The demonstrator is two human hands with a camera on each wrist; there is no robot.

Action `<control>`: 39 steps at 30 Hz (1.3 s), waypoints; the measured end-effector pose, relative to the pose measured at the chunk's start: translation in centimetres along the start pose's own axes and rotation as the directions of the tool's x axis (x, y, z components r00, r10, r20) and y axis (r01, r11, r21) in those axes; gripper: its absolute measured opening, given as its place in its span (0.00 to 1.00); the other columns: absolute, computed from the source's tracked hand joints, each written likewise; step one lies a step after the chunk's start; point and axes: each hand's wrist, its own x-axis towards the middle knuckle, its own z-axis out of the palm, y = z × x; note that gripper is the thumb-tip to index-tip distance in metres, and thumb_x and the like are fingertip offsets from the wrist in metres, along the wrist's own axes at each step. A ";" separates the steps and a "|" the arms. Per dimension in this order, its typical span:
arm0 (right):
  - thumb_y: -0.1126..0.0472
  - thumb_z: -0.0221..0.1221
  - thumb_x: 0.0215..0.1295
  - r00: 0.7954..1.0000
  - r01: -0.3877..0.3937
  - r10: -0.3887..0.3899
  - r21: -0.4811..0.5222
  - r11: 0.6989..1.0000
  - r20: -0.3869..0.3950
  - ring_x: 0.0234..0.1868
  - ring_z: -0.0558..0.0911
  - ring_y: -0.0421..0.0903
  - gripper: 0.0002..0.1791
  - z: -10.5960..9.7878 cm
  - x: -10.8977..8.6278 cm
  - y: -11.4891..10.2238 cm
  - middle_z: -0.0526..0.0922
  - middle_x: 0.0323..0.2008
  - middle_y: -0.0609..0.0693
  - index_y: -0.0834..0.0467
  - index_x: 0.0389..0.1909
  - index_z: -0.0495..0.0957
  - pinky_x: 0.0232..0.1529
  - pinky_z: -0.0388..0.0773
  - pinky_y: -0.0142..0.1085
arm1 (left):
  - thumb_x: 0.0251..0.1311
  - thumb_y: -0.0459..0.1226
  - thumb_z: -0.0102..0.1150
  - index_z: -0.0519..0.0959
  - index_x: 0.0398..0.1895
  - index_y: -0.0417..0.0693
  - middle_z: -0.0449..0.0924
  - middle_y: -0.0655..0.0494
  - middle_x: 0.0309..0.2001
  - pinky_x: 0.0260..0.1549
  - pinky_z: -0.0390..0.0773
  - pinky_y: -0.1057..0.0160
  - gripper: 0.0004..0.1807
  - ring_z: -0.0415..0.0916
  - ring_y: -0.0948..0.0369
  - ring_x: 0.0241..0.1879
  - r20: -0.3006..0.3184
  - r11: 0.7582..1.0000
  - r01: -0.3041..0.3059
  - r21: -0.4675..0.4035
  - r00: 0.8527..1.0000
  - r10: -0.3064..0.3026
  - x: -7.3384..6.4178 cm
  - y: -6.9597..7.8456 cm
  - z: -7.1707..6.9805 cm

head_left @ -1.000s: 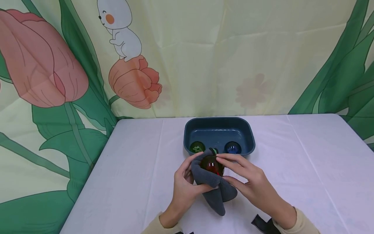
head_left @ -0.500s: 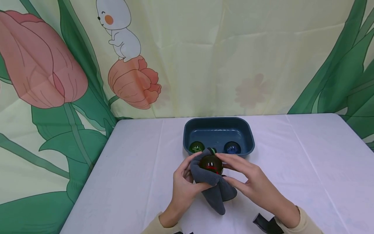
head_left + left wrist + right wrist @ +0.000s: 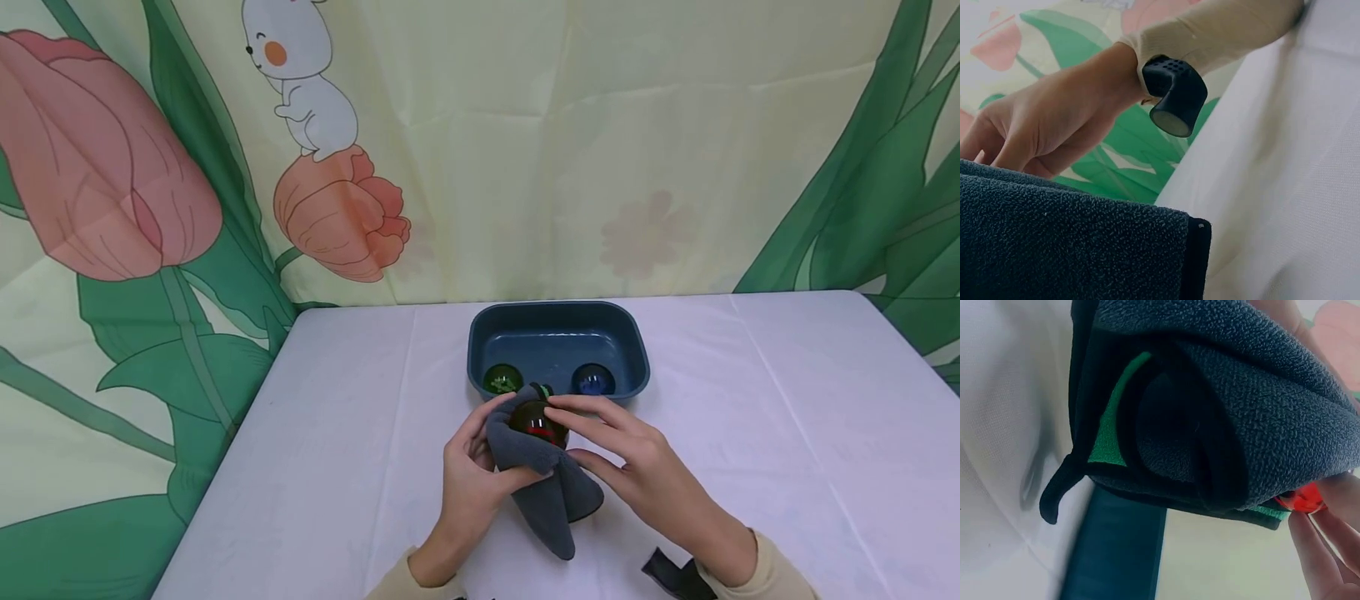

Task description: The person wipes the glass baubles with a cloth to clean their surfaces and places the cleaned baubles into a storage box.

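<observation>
A dark, glossy ball (image 3: pixel 536 422) with a red patch sits in a folded grey-blue towel (image 3: pixel 517 450). My left hand (image 3: pixel 476 475) grips the towel around the ball from the left, thumb in front. From the right, the fingers of my right hand (image 3: pixel 645 467) pinch the ball, index and middle fingers on its upper side and thumb lower. In the right wrist view, the towel (image 3: pixel 1297 425) shows black edging and a green inner side, and red shows on the ball (image 3: pixel 1305 499) by the fingertips. The towel (image 3: pixel 1072 237) fills the lower part of the left wrist view.
Just behind the hands stands a dark blue tray (image 3: pixel 558 350). Inside are a green ball (image 3: pixel 502 379) at left and a blue ball (image 3: pixel 593 380) at right. White cloth covers the table (image 3: pixel 337 433). A printed curtain (image 3: pixel 510 150) hangs behind it.
The right hand's fingers have shifted on the ball, and the red patch has changed place on its surface. The left hand keeps its grip on the towel. The head view has moved slightly.
</observation>
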 end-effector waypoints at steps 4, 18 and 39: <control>0.77 0.73 0.43 0.999 -0.003 0.004 0.021 1.000 -0.035 0.59 0.79 0.45 0.42 0.1 0.1 -0.3 0.79 0.60 0.48 0.51 0.63 0.78 0.55 0.74 0.19 | 0.44 0.28 0.77 0.72 0.64 0.42 0.79 0.44 0.59 0.60 0.76 0.62 0.39 0.79 0.55 0.57 -0.001 1.000 -0.008 0.003 1.000 0.008 0.0 0.0 0.0; 0.69 0.65 0.62 0.962 -0.273 0.258 0.369 0.889 0.088 0.55 0.82 0.42 0.29 0.0 0.2 -0.2 0.78 0.61 0.58 0.58 0.65 0.74 0.48 0.84 0.32 | 0.45 0.29 0.78 0.72 0.63 0.43 0.80 0.44 0.57 0.60 0.77 0.60 0.38 0.80 0.55 0.56 0.019 0.997 -0.068 0.040 0.998 0.068 -0.1 0.0 -0.1; 0.68 0.70 0.55 1.000 0.010 -0.009 0.062 0.998 -0.014 0.64 0.74 0.39 0.31 -0.1 -0.1 -0.7 0.77 0.62 0.49 0.53 0.62 0.78 0.57 0.74 0.22 | 0.46 0.30 0.77 0.73 0.64 0.45 0.80 0.44 0.57 0.58 0.78 0.59 0.38 0.81 0.55 0.54 0.034 0.997 -0.063 0.050 0.998 0.061 -0.3 0.5 -0.1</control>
